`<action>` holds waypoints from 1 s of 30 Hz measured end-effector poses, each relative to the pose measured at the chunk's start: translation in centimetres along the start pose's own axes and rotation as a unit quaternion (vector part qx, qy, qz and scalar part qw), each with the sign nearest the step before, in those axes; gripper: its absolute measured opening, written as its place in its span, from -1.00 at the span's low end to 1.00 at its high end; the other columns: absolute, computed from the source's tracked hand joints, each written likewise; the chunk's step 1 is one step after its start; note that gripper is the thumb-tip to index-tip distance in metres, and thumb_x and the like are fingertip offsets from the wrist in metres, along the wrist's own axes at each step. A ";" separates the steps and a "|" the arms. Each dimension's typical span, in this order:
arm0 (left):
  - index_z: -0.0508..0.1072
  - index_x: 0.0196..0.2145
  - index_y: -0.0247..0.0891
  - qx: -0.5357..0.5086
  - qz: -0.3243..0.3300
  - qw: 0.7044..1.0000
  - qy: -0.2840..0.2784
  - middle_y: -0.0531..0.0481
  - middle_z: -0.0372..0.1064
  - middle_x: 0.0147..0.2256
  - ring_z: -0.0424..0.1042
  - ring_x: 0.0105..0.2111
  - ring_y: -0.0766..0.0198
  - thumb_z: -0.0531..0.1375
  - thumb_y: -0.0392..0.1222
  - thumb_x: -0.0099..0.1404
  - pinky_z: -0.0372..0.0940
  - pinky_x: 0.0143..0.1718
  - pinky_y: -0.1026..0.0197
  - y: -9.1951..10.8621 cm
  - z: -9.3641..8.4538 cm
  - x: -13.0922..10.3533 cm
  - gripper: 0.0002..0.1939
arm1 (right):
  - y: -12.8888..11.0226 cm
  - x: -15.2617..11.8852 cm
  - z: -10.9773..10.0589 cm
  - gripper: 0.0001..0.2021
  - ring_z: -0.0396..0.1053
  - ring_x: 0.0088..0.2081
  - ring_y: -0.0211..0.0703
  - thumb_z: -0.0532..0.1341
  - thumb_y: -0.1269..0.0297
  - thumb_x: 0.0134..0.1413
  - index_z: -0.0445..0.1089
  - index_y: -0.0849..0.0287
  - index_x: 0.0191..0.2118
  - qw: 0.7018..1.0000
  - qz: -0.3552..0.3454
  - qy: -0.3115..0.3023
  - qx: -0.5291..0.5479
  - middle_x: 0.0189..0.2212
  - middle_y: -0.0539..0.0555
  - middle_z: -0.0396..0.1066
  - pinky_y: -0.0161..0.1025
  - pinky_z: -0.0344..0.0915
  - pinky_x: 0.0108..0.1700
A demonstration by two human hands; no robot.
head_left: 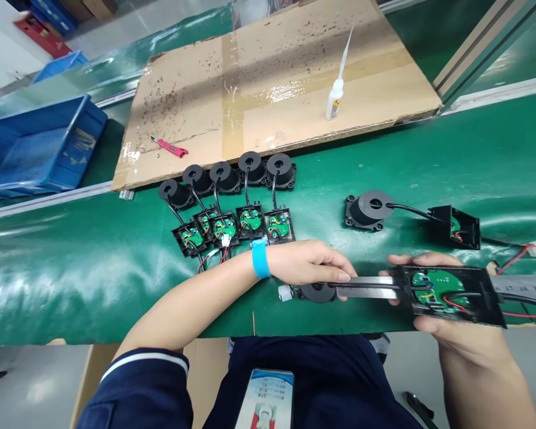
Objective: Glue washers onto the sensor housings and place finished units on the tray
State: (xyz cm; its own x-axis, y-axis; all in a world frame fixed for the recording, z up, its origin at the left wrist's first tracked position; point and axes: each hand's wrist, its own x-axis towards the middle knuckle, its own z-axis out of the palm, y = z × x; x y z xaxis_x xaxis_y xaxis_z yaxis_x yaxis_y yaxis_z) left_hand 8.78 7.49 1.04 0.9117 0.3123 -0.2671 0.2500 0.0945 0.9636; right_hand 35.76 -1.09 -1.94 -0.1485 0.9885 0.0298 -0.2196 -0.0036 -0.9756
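My right hand (473, 342) is closed around an open black plastic box (482, 292) with a green circuit board (442, 289) and coloured wires inside. A steel ruler (373, 292) runs beneath this box and sticks out on both sides. Thumb and fingers of my left hand (310, 262) pinch the ruler's left end, where a black cable (375, 286) lies along it. That cable links the box to a round black housing (317, 292), partly covered by my left hand. A white connector (286, 292) lies beside the housing.
Several black housings (223, 176) wired to open circuit-board boxes (279, 225) stand left of centre. Another housing (370, 208) sits at right. Behind, a cardboard sheet (196, 95) carries a red cutter (170, 147) and a white bottle (335, 98). A blue bin (67, 155) stands left.
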 end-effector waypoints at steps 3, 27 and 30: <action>0.56 -0.03 -0.28 -0.024 -0.007 0.999 -0.022 -0.10 0.64 -0.18 0.50 -0.26 0.29 0.10 -0.16 0.55 0.33 -0.17 0.28 -0.2 -0.3 -0.1 -0.74 | 0.1 -0.3 0.1 -0.45 0.63 -0.13 0.14 0.62 0.28 -0.13 0.54 -0.02 0.04 1.000 0.001 -0.011 0.015 -0.02 0.16 0.59 -0.20 0.65 -0.30; 0.62 -0.12 -0.26 -0.015 -0.011 1.000 0.001 -0.05 0.60 -0.27 0.33 -0.44 0.36 0.25 -0.03 0.44 0.20 -0.37 0.29 -0.8 -0.2 -0.2 -0.74 | 0.1 -0.8 -0.5 -0.43 0.64 -0.18 0.06 0.61 0.14 -0.04 0.50 -0.07 0.10 0.999 0.006 -0.045 0.016 0.10 0.13 0.54 -0.17 0.66 -0.23; 0.61 -0.12 -0.27 -0.028 -0.016 0.999 -0.002 -0.06 0.62 -0.26 0.29 -0.47 0.38 0.26 -0.02 0.44 0.18 -0.40 0.29 -0.8 -0.1 -0.1 -0.74 | 0.5 -1.0 -0.6 -0.41 0.59 0.01 0.16 0.59 0.06 -0.03 0.49 -0.06 0.12 0.999 -0.004 -0.040 0.009 0.09 0.14 0.54 -0.08 0.62 -0.04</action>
State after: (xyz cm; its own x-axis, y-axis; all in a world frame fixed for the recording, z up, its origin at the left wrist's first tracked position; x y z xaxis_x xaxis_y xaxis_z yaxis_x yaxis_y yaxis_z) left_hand 8.42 7.43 0.27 0.9043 0.3051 -0.2984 0.2609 0.1582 0.9523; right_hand 36.43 -1.98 -2.57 -0.2236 0.9731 0.0561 -0.2381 0.0013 -0.9712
